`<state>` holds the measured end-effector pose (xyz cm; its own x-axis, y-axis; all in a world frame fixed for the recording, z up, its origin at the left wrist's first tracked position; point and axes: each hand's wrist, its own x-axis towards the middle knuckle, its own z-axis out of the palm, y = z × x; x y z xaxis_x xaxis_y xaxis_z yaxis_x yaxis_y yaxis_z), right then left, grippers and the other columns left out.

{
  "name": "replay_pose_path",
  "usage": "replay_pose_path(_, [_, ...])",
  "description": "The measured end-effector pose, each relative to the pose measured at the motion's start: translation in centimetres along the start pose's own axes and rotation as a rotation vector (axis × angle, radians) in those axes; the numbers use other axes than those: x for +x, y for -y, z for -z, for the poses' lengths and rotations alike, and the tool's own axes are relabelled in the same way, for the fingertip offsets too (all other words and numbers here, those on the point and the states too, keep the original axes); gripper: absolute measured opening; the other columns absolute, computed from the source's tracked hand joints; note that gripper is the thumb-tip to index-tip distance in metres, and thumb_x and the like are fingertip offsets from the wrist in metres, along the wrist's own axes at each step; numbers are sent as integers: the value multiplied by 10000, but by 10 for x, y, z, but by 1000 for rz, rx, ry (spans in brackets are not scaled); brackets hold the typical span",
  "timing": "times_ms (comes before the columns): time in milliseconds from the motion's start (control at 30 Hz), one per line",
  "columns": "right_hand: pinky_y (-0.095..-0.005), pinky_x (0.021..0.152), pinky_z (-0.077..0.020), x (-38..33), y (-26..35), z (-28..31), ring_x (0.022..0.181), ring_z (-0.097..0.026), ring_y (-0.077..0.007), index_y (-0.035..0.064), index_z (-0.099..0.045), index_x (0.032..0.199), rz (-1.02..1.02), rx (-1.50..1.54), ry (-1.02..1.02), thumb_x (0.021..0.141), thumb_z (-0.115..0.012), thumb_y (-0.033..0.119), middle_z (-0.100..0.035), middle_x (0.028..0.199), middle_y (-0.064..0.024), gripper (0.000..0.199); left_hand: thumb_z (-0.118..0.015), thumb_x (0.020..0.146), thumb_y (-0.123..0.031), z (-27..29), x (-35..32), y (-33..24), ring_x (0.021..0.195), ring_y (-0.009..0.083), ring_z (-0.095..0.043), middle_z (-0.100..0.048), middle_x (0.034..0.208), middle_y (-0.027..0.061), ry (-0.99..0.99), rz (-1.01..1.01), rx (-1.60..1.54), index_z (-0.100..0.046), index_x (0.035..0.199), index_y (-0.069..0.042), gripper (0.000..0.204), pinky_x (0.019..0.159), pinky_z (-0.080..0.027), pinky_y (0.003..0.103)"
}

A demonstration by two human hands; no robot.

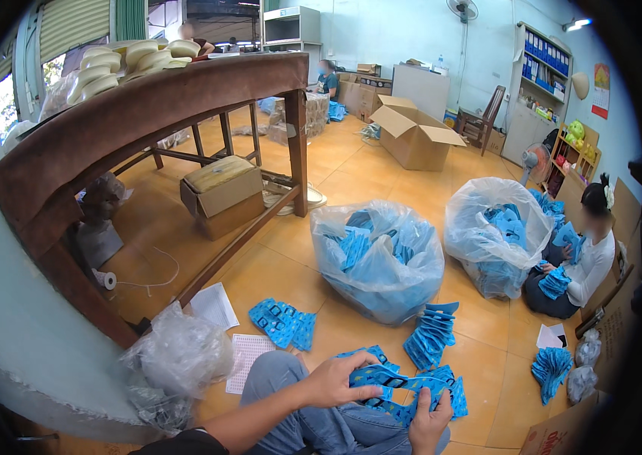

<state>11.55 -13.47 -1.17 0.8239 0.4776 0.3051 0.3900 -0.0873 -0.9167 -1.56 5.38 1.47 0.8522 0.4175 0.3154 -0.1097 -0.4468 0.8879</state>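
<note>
Left hand: left hand [334, 381], fingers curled over the top of a bundle of flat blue plastic packets [393, 377], grasping it at its left end.
Right hand: right hand [429, 422], rising from the lower edge, thumb and fingers pinching the lower right part of the same bundle from below.
Held item: bundle of flat blue plastic packets, raised above the lap in blue jeans [321, 425], spanning the gap between both hands, long side roughly level.
Landmark: large clear plastic bag stuffed with blue packets [378, 258], standing on the orange tiled floor [298, 265], above the bundle in view.
Below the landmark, right: fanned stack of blue packets [431, 335] on the floor, just above the right hand.
Below the landmark, left: loose flat heap of blue packets [281, 322], beside a white printed sheet [247, 362].
Right of the landmark: second clear bag of blue packets [494, 227]; a seated person in a white top [582, 262] beyond it, holding more blue packets.
Far left of the landmark: crumpled clear plastic wrap [181, 356] beneath a long brown wooden bench [147, 114].
Behind the landmark: open brown cardboard box [412, 136], well apart.
</note>
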Motion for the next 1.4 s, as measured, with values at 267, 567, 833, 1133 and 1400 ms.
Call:
replay_pose_path(267, [-285,845,-443,-30,14,-3,949,-541,-152,-36,-576,1159,-446,404,142,960,-514,124,-615,1062,-46,262,-781,767,-394,-12,-14,-3,799,225,-662,-674,858,143,-205,64,1,-653,967,-23,440,701,-496,328])
replay_pose_path(567, [-331,816,-466,-31,-21,-16,923,-559,-178,5,-581,1134,-333,81,332,881,-606,121,-609,1020,-103,280,-764,785,-388,6,-3,25,816,171,-651,-693,833,72,59,188,204,-679,990,-60,395,693,-474,294])
replay_pose_path(833, [-392,969,-415,-25,7,-24,1127,-524,-336,-5,-473,1308,342,-543,217,875,-633,169,-558,1178,-198,493,-781,787,-292,-13,-29,6,722,90,-609,-683,817,42,-99,304,-131,-681,961,-22,337,673,-486,267])
replay_pose_path(1133, [-269,798,-503,-12,-24,-55,887,-635,-136,-16,-417,1329,-615,575,345,925,-617,131,-661,994,-93,474,-737,841,-208,35,-14,0,758,49,-592,-690,844,33,-217,267,-215,-684,977,-5,250,670,-476,231])
replay_pose_path(1400, [-280,822,-451,16,-33,-30,902,-550,-138,11,-514,1152,-459,515,471,966,-534,154,-597,995,-53,236,-719,854,-201,29,8,10,773,70,-608,-702,876,41,-154,332,-293,-678,1008,4,260,703,-498,259])
